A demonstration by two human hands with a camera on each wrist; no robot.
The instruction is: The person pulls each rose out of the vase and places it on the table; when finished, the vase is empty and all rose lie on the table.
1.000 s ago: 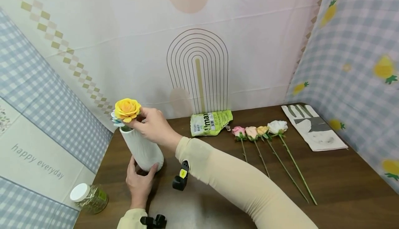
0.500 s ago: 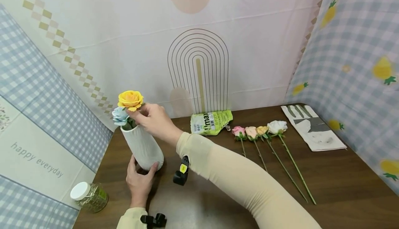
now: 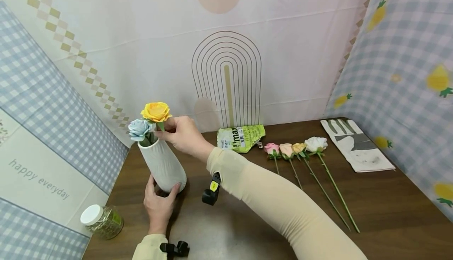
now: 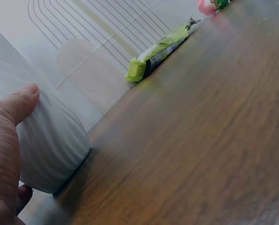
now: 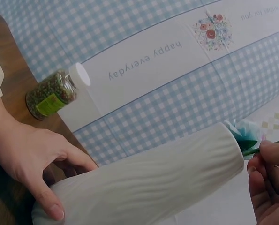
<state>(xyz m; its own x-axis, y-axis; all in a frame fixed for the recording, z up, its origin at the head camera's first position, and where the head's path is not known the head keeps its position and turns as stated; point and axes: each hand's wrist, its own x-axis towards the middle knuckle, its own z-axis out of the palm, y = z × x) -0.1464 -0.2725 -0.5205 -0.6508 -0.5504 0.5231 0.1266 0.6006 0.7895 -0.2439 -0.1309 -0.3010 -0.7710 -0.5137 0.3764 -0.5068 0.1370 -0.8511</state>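
Observation:
A white ribbed vase [image 3: 162, 165] stands on the table at the left, a light blue artificial rose [image 3: 139, 129] in its mouth. My left hand [image 3: 159, 206] grips the vase low down, thumb on one side and fingers on the other; the left wrist view has the thumb on the vase wall [image 4: 50, 136]. Just above the rim, my right hand [image 3: 185, 134] pinches the stem of a yellow rose [image 3: 156, 112]. In the right wrist view the green stem [image 5: 256, 151] runs between thumb and finger at the vase mouth. The stem's lower end is hidden.
Pink, peach, small yellow and white roses [image 3: 315, 144] lie in a row to the right. A green packet [image 3: 240, 138] lies by the back wall, a folded cloth [image 3: 357, 146] at the far right. A lidded jar [image 3: 102, 221] stands at the front left.
My right hand has moved slightly up and to the right with the yellow rose, uncovering the blue one. The left hand has stayed on the vase.

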